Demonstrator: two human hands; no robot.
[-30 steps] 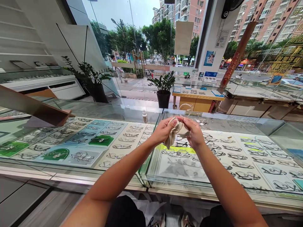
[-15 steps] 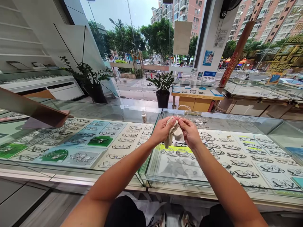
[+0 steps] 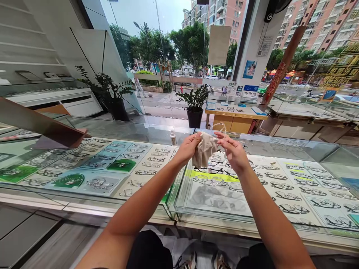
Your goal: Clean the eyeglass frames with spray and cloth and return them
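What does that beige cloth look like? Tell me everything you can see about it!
The beige cloth looks thin and soft, like plain woven fabric, with creases running through it. It hangs loosely above the glass display case, with its lower edge uneven. The left hand grips its upper left part between thumb and fingers. The fingertips of the right hand are at its upper right side, but whether they pinch it is hard to tell.
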